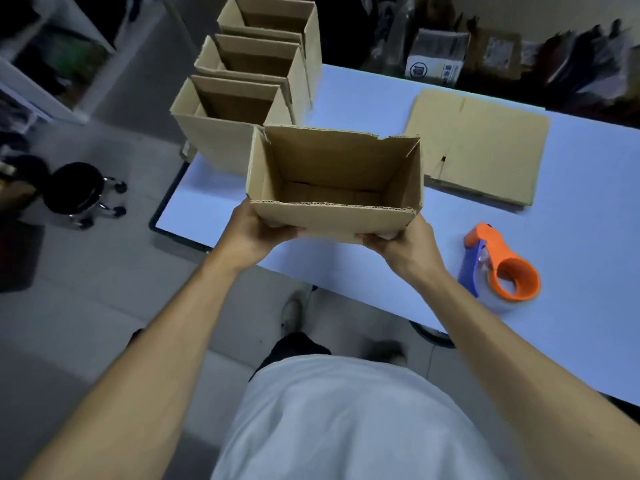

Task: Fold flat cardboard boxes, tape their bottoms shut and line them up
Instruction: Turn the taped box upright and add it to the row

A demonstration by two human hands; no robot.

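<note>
Along the table's (346,98) left edge we see three finished boxes (221,133) in a row; just right of the nearest, an open box (332,181) is held up, long axis left to right; our left hand (256,233) and right hand (398,247) clamp its near bottom corners; the row lies left of both, the left hand nearer; flat cardboard (481,147) and tape dispenser (502,268) lie rightward.

No readable text in your view.
You get one printed label on a grey package (437,60) behind the table, with a dark round logo and small characters, too blurred to read; your cardboard boxes show no print.
</note>
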